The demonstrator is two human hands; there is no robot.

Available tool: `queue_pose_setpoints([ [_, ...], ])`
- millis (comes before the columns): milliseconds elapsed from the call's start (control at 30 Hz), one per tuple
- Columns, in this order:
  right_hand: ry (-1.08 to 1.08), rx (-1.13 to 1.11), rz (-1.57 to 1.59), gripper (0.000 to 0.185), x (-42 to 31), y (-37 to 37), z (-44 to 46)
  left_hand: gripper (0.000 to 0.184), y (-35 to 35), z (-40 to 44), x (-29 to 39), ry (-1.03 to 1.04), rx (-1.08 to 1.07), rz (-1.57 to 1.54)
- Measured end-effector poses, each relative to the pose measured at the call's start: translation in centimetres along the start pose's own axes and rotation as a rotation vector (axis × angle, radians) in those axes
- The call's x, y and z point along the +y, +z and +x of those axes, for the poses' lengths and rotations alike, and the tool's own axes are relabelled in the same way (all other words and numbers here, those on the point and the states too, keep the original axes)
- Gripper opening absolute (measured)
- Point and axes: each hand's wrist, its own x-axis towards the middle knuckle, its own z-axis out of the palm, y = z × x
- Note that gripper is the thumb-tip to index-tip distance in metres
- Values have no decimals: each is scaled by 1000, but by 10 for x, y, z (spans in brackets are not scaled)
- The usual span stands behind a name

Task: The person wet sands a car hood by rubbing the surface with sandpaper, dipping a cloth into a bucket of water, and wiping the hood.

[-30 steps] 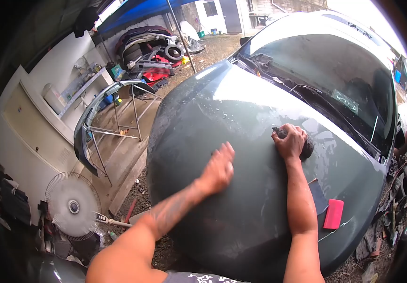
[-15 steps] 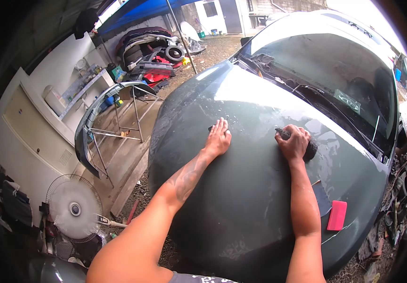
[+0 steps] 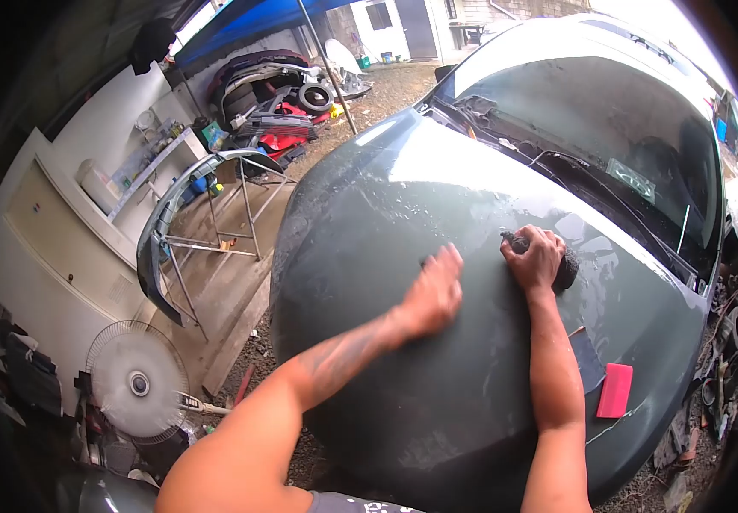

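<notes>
My left hand (image 3: 434, 292), smeared by motion, is over the middle of the wet, dark grey-green car hood (image 3: 360, 376). A small dark piece (image 3: 425, 262) shows at the edge of its fingers; its kind is unclear. My right hand (image 3: 537, 256) is closed round a dark, wet rag (image 3: 566, 272) resting on the hood, nearer the windshield. Below it on the hood lie a dark sheet (image 3: 587, 359) that looks like sandpaper, partly behind my right forearm, and a pink rectangular block (image 3: 615, 391).
The windshield (image 3: 574, 111) and wipers rise beyond the hood. To the left, a bumper (image 3: 153, 231) rests on a metal stand (image 3: 249, 209), with a fan (image 3: 136, 383) nearer me. Car parts (image 3: 275, 120) are piled at the back; scrap (image 3: 732, 376) lies along the right side.
My left hand has swept right and slightly toward me across the hood, the dark piece moving with it. My right hand stays in place on the rag.
</notes>
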Motion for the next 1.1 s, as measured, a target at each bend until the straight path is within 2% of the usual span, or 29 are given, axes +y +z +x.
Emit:
queue_pose_setpoints([
  [33,3,-3,7,27,0,0,1,61,-23,-23,18,122,35,-417],
  [67,5,0,8,27,0,0,2,61,-26,-36,19,182,-38,-462],
  [133,16,-12,16,27,-2,-2,1,58,-15,-13,-17,21,-8,-491],
  [167,16,-12,14,27,-2,-1,1,58,11,9,-52,-74,-56,-346],
  [233,5,-3,13,27,0,0,0,51,50,44,-98,-342,92,-389],
  [267,2,-8,10,27,1,0,-1,51,52,38,-92,-346,92,-395],
  [333,3,-10,15,28,0,0,0,53,47,11,-66,-164,199,-216],
  [367,10,-4,18,28,0,0,2,56,20,-14,-41,-4,60,60],
  [400,5,-2,20,28,-1,0,2,56,-18,-37,-12,4,34,-387],
  [467,9,-8,18,28,2,-1,0,56,-43,-64,-5,98,-43,-476],
  [533,22,-19,30,27,-1,-1,1,57,-8,-33,-53,-140,-9,-316],
  [567,31,-47,36,27,-1,-2,1,58,33,-16,-89,-223,33,-134],
  [600,30,-44,37,27,-2,-1,0,57,54,2,-118,-367,42,-245],
  [667,22,-31,13,27,1,0,1,57,44,0,-108,-452,40,-314],
  [733,33,-43,17,28,-1,-4,4,58,9,-48,-54,-207,22,-216],
  [800,54,-70,26,28,-3,-3,1,58,-43,-93,1,-63,-47,-504],
  [900,39,-49,33,28,-2,-3,1,58,-32,-67,-30,-101,-31,-494],
  [933,32,-36,29,27,-2,-2,1,58,2,-46,-60,-157,24,-374],
  [1000,29,-21,25,27,0,0,-1,58,29,-2,-105,-392,-2,-421],
  [1067,19,-35,-2,27,1,0,1,57,48,-13,-96,-341,21,-275],
  [1100,11,-33,0,27,0,-1,4,58,29,-34,-71,-256,47,-329],
])
